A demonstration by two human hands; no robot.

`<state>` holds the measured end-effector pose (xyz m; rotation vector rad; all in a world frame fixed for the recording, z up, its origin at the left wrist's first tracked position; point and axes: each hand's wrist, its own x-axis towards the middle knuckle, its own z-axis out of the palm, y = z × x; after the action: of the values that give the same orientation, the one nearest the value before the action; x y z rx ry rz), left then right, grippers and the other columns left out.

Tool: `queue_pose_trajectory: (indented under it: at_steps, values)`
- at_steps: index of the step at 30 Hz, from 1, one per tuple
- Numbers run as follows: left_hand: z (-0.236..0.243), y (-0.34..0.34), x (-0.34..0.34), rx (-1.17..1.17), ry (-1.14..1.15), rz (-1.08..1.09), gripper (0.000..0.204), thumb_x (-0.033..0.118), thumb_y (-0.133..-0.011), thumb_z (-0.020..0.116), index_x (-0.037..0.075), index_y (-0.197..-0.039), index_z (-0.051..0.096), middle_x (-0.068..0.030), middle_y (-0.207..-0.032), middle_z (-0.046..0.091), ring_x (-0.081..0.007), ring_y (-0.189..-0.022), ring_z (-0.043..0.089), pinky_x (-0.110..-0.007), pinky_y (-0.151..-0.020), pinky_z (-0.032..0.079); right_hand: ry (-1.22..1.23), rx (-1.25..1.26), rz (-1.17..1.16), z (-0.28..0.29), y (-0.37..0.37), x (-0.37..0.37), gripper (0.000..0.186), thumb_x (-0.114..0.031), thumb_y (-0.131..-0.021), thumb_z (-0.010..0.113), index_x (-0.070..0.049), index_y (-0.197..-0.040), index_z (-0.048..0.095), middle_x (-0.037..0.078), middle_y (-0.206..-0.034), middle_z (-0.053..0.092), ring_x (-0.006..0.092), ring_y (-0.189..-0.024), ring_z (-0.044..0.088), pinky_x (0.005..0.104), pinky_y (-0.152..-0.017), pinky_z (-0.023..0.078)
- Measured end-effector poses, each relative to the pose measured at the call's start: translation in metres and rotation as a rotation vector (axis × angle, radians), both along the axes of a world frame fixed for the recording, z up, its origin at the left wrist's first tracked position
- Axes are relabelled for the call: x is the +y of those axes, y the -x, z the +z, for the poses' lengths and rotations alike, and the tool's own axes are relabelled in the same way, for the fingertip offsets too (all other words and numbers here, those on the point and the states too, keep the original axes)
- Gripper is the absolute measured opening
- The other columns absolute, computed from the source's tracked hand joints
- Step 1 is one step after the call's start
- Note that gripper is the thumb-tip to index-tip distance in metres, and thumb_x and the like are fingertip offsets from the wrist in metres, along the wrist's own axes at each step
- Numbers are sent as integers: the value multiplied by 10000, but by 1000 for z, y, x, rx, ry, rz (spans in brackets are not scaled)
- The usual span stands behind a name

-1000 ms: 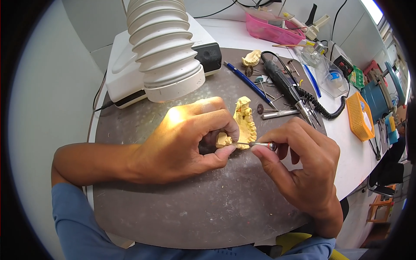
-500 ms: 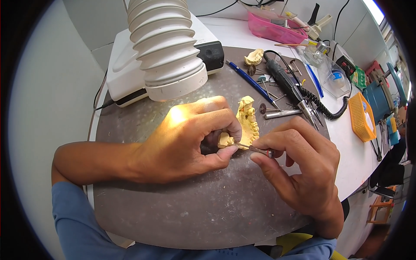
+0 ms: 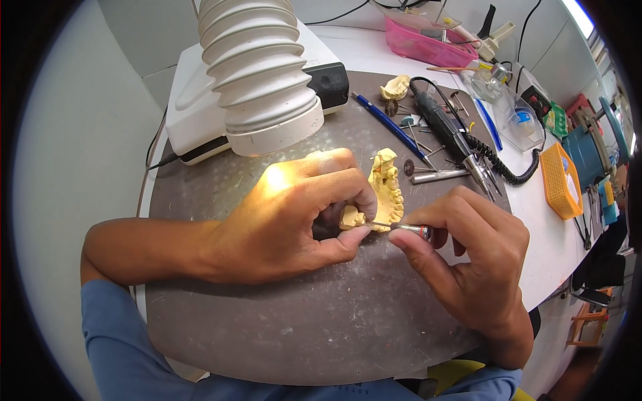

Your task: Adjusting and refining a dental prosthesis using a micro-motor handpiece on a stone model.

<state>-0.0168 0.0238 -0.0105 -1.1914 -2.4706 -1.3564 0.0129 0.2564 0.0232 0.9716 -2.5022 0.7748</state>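
Observation:
Between the thumb and fingers of my left hand (image 3: 281,217) is a small yellow plaster tooth piece (image 3: 350,218); its far side is hidden by the fingers. My right hand (image 3: 478,260) pinches a slim metal hand tool (image 3: 414,230) with a red ring on its silver handle. The thin tip points left and meets the edge of the plaster piece, close to my left thumb. Just beyond both hands, a yellow plaster dental cast (image 3: 388,194) with a curved row of teeth lies on the grey work mat (image 3: 287,327).
A white ribbed suction hose (image 3: 261,80) hangs over the mat at the back left. At the back right lie a corded handpiece (image 3: 448,130), a blue pen (image 3: 391,127), several burs and another plaster piece (image 3: 395,87). Pink (image 3: 428,47) and orange baskets (image 3: 560,180) stand beyond.
My right hand has shifted slightly right, and more of the tool's silver handle shows. The tool now lies more level. My left hand keeps its hold on the plaster piece.

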Motion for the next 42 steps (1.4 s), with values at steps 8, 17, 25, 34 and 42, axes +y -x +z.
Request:
queue_pose_trajectory:
  at_steps: [8, 17, 25, 34, 42]
  values:
    - [1, -1, 0, -2, 4, 1, 222, -15, -732, 779, -32, -922, 667, -115, -905, 635, -216, -797, 620, -317, -697, 511, 46, 63, 55, -2, 1, -3, 194, 4, -744, 788, -31, -921, 715, 70, -820, 687, 135, -612, 602, 251, -499, 445]
    - [-3, 0, -1, 9, -8, 4, 207, -18, -731, 775, -26, -907, 667, -111, -894, 645, -221, -811, 630, -319, -703, 515, 29, -44, -12, 4, -1, -1, 210, -115, -756, 862, -33, -875, 710, 51, -769, 661, 137, -587, 580, 253, -487, 417]
    - [-1, 0, 2, 7, -12, 8, 211, -24, -726, 782, -21, -903, 668, -110, -890, 644, -219, -807, 630, -316, -700, 514, 73, 53, -16, 3, -2, -1, 172, -55, -747, 848, -24, -855, 717, 63, -745, 683, 144, -580, 587, 259, -484, 417]
    - [-1, 0, 0, -23, -19, 2, 210, -32, -733, 785, -12, -914, 679, -108, -913, 629, -183, -770, 611, -292, -657, 500, 55, 69, 35, 2, -1, -1, 181, -47, -722, 838, -28, -865, 728, 66, -738, 691, 139, -568, 593, 257, -474, 417]
    - [-3, 1, -1, 9, -34, -17, 216, -22, -736, 793, -14, -921, 682, -109, -918, 628, -180, -756, 611, -289, -644, 502, 42, 72, 17, 4, -2, -4, 172, -59, -731, 836, -36, -866, 732, 64, -731, 691, 139, -567, 598, 259, -476, 419]
